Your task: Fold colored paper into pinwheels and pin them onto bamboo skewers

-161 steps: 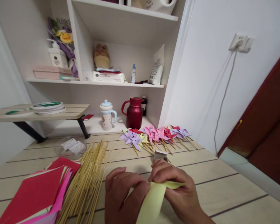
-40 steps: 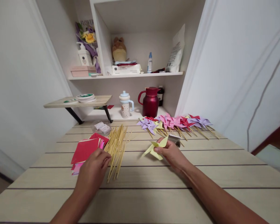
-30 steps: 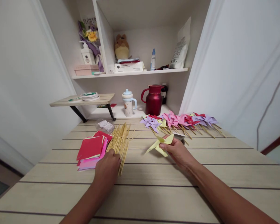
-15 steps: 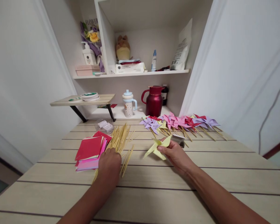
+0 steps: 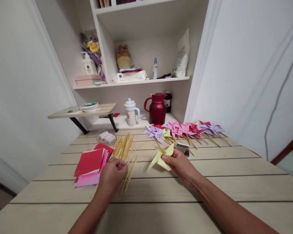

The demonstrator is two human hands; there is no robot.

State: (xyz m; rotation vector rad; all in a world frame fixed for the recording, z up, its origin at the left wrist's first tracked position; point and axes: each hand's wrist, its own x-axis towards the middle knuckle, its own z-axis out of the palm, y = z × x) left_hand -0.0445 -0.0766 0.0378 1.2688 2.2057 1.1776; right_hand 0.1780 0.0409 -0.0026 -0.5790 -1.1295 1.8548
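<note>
My right hand (image 5: pixel 177 164) pinches a folded yellow paper pinwheel (image 5: pixel 161 156) and holds it just above the wooden table (image 5: pixel 210 182). My left hand (image 5: pixel 111 174) rests at the near end of a pile of bamboo sticks (image 5: pixel 124 151), its fingers curled around one or two of them. A stack of red and pink paper squares (image 5: pixel 90 162) lies to the left of the sticks.
A row of finished pinwheels on sticks (image 5: pixel 183 129) lies at the back right, with a small metal object (image 5: pixel 182 149) in front of it. A red jug (image 5: pixel 157 109), a cup (image 5: pixel 131 112), a small raised shelf (image 5: pixel 83 112) and a clear packet (image 5: pixel 104 136) stand behind.
My left hand reached over to the stick pile and has drawn back a little with its fingers closing on sticks. My right hand keeps the yellow pinwheel in nearly the same place.
</note>
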